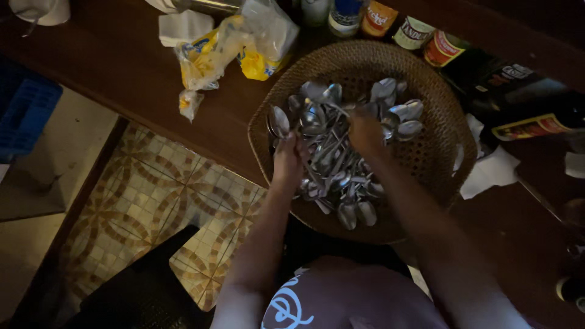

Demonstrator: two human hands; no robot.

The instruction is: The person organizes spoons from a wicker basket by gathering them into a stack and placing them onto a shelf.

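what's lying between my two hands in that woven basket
In the head view, a heap of metal spoons fills the stretch between the left hand and the right hand, inside the round woven basket. Both hands are down in the heap.

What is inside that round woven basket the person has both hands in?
The woven basket holds a heap of metal spoons. The left hand and right hand rest in the pile. The heap and the hands cover the basket's bottom, so anything beneath cannot be seen.

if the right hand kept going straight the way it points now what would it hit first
Probably more of the spoons: the right hand already rests in the pile, pointing toward the far side of the woven basket. Past them comes the basket's far rim; depth is unclear.
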